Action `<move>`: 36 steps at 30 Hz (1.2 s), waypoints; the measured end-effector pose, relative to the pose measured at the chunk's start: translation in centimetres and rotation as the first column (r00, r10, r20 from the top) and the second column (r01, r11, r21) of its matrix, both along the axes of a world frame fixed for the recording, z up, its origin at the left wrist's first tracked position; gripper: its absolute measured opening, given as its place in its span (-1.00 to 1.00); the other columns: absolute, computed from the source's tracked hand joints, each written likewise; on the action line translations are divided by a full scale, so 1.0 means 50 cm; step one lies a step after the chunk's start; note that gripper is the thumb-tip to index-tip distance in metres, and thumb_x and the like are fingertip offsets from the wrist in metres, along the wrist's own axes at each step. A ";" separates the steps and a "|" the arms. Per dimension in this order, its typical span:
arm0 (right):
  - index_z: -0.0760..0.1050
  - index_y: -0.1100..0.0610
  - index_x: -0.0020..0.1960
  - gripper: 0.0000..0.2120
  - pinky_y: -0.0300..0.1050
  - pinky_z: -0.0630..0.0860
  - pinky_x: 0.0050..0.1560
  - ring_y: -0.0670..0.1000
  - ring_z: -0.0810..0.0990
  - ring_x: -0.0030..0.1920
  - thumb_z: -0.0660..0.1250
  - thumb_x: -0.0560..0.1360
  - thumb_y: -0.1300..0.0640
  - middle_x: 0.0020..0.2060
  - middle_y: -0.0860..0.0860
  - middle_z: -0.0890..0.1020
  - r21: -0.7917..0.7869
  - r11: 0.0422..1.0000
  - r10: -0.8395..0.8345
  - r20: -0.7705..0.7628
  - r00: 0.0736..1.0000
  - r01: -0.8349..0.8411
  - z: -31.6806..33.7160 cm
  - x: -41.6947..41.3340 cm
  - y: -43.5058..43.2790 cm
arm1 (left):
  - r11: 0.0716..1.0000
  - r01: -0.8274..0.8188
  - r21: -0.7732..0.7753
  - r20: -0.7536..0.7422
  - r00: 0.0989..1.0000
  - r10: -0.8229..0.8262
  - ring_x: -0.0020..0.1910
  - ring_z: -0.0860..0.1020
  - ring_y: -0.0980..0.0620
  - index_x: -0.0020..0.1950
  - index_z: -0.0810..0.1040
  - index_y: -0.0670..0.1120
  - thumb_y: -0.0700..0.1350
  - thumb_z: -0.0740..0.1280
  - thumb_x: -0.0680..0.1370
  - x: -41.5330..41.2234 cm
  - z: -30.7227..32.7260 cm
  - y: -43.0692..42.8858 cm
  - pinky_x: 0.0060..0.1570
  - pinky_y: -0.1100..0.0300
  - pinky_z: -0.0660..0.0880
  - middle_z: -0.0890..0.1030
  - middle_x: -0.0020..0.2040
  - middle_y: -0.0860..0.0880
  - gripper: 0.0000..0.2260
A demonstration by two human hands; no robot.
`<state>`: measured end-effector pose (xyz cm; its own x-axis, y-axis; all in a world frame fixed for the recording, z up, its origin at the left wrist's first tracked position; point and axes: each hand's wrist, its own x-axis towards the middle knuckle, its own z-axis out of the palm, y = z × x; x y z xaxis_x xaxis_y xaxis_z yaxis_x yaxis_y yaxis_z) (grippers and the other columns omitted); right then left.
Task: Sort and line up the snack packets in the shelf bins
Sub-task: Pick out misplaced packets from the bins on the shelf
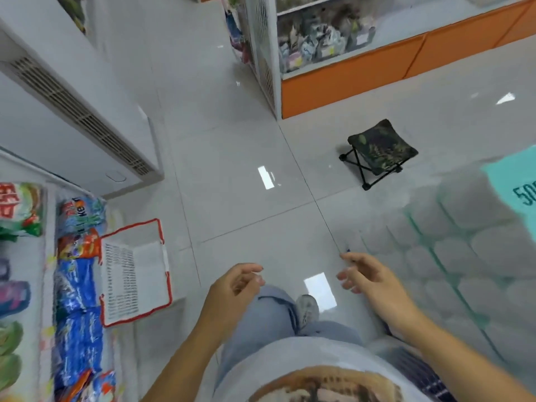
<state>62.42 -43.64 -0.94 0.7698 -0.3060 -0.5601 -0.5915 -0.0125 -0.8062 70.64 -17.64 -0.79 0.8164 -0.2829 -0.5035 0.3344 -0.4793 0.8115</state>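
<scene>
Here my left hand [235,288] and my right hand [368,278] hang above the floor before my legs. Each grip is loose, the fingers half curled, and holds nothing. The snack packets [77,282] lie in a row in the shelf bin at my far left, just beside a white basket [168,285] with a red rim.

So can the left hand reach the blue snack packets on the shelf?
Probably yes. The left hand is empty, and only the red-rimmed basket sits between it and the blue snack packets, so it would reach over that.
</scene>
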 end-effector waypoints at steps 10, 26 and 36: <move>0.54 -0.02 0.09 -0.73 -0.27 0.47 -0.15 0.03 0.65 -0.17 0.22 0.55 0.30 -0.21 0.03 0.68 -0.008 0.998 0.069 -0.005 0.998 -0.069 -0.035 0.448 -0.109 | 0.996 -0.083 -0.028 -0.029 0.996 0.082 -0.09 0.63 0.12 0.04 0.60 0.07 -0.14 0.35 0.57 0.404 -0.045 -0.094 -0.03 0.27 0.51 0.68 -0.12 0.11 -0.87; 0.55 0.01 0.10 -0.74 -0.16 0.49 -0.08 -0.01 0.65 -0.22 0.23 0.56 0.30 -0.20 0.08 0.68 -0.009 0.947 -0.320 -0.079 0.944 0.320 -0.040 0.865 -0.497 | 0.941 0.338 -0.029 -0.027 0.941 -0.338 -0.07 0.62 0.09 0.01 0.60 0.13 -0.15 0.32 0.58 1.087 -0.015 -0.623 -0.03 0.29 0.50 0.67 -0.11 0.08 -0.83; 0.51 -0.09 0.11 -0.77 -0.28 0.49 -0.10 -0.10 0.66 -0.18 0.24 0.57 0.21 -0.17 -0.05 0.69 -0.043 0.997 -0.067 -0.078 0.995 0.063 -0.008 1.242 -0.800 | 0.987 0.159 0.001 -0.050 0.986 -0.159 -0.11 0.62 0.11 0.03 0.59 0.14 -0.11 0.34 0.57 1.289 -0.016 -0.827 -0.03 0.19 0.54 0.68 -0.12 0.07 -0.86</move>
